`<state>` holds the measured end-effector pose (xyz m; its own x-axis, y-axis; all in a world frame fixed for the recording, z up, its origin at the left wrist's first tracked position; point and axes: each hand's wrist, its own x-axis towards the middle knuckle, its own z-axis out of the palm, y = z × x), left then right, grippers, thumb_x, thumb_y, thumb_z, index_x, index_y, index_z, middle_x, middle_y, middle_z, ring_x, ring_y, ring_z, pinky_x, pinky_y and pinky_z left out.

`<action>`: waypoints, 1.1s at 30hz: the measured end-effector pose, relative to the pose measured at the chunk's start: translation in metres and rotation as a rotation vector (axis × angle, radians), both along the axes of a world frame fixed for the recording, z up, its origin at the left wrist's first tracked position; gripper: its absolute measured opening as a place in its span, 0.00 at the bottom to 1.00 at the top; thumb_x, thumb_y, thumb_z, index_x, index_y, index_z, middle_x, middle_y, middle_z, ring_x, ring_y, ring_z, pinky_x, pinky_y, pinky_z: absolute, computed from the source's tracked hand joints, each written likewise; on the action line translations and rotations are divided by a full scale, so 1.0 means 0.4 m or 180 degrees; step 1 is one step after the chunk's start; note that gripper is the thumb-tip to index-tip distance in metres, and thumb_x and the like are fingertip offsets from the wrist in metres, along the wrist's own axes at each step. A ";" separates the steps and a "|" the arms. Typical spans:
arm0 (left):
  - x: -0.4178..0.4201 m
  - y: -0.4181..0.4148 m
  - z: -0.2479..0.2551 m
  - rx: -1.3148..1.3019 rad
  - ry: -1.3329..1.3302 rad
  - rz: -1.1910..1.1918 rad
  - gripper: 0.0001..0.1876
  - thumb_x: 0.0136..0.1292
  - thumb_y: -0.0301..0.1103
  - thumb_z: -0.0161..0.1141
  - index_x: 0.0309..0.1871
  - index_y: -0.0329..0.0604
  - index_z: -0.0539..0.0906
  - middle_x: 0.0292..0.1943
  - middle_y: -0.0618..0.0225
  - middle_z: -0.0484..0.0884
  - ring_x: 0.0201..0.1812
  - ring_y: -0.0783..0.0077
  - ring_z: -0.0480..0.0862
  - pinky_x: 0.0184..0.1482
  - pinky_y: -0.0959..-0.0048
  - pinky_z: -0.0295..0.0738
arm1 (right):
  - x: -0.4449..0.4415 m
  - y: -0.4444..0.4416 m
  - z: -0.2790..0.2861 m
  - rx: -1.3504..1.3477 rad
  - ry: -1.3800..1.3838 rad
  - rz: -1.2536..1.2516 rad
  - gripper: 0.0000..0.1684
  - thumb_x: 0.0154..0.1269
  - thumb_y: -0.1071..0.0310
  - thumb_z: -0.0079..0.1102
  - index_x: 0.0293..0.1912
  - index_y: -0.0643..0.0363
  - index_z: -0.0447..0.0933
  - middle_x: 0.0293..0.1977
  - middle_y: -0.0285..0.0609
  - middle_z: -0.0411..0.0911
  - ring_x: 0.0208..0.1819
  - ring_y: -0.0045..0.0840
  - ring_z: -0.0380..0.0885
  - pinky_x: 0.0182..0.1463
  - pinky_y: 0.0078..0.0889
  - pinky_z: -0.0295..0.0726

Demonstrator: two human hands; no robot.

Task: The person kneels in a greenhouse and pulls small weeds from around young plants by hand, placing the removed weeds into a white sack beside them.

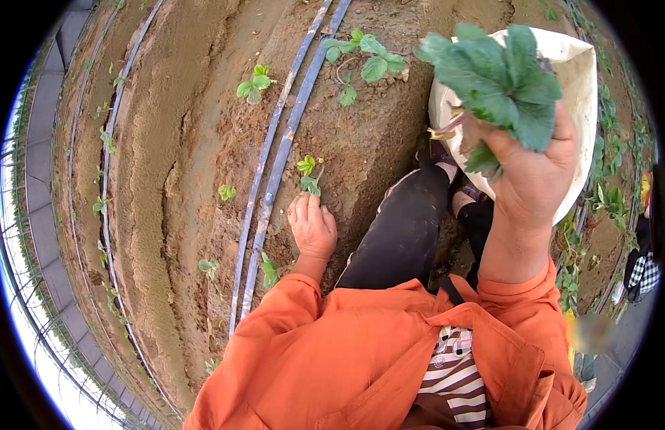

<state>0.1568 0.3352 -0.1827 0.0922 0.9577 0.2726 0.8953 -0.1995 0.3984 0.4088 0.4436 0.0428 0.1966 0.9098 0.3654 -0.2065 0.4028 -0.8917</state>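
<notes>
My right hand (534,156) is raised at the upper right, closed around a bunch of large green strawberry leaves (504,80) with pale reddish stems. Behind and beneath it stands a white sack (576,91) with its mouth spread. Down on the soil of the raised bed rests my left hand (312,226), its fingers close together and pointing at the base of a small strawberry plant (310,184). The fingertips are at the plant's lower edge; whether they grip anything there cannot be seen.
Two drip irrigation tapes (281,156) run along the bed, left of my left hand. More strawberry plants (378,59) grow ahead and beside the tapes. My legs (399,231) are in the furrow by the sack. Leafy rows (611,156) and a checked cloth (645,274) lie at the far right.
</notes>
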 end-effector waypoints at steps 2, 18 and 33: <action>-0.007 -0.009 -0.004 0.0032 -0.0038 0.0025 0.21 0.57 0.26 0.56 0.56 0.33 0.73 0.53 0.47 0.74 0.54 0.43 0.72 0.60 0.50 0.64 | 0.075 -0.011 0.105 0.0075 -0.0043 -0.0181 0.15 0.60 0.84 0.58 0.48 0.71 0.77 0.36 0.45 0.83 0.33 0.20 0.82 0.36 0.19 0.80; 0.000 0.003 -0.017 0.0169 0.0413 -0.0019 0.18 0.60 0.26 0.54 0.55 0.40 0.78 0.50 0.52 0.76 0.53 0.47 0.73 0.59 0.53 0.65 | 0.370 -0.111 0.151 -0.0712 -0.1479 -0.1364 0.14 0.63 0.79 0.57 0.50 0.67 0.77 0.34 0.33 0.81 0.34 0.12 0.76 0.40 0.14 0.74; -0.002 0.004 -0.041 0.0119 0.0599 -0.0138 0.18 0.64 0.31 0.49 0.57 0.45 0.77 0.47 0.57 0.74 0.48 0.54 0.71 0.52 0.56 0.66 | 0.753 -0.557 -0.021 -0.2995 -0.0719 -0.2858 0.11 0.63 0.75 0.55 0.44 0.66 0.79 0.33 0.39 0.81 0.30 0.19 0.79 0.34 0.20 0.78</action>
<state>0.1560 0.3368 -0.1989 0.1858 0.9413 0.2819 0.9435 -0.2510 0.2163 0.7099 0.2207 0.0346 0.8795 0.4186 -0.2265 -0.0050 -0.4678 -0.8838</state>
